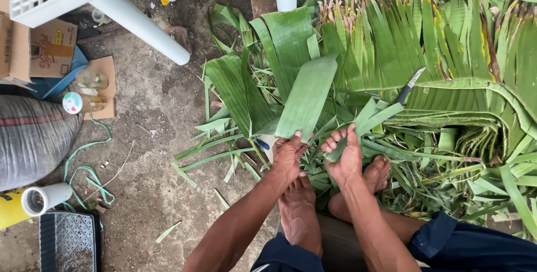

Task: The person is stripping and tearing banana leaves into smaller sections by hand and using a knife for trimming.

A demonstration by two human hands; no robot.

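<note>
Centre frame — left hand [288, 154] pinching the near end of one cut leaf strip [307, 97], long axis running up-right from the grip. Right hand [345, 157] just beside, curled around a narrower strip [363, 126]. One knife [410, 84] upper right — nearer the right hand. Two hands, two strips.

We see soft, even daylight without hard shadows; faint shade lies beneath the white plastic table legs [146, 24] at upper left. The broad green banana leaves [447, 42] show mild sheen, focus is sharp throughout, and frame edges bow slightly.
</note>
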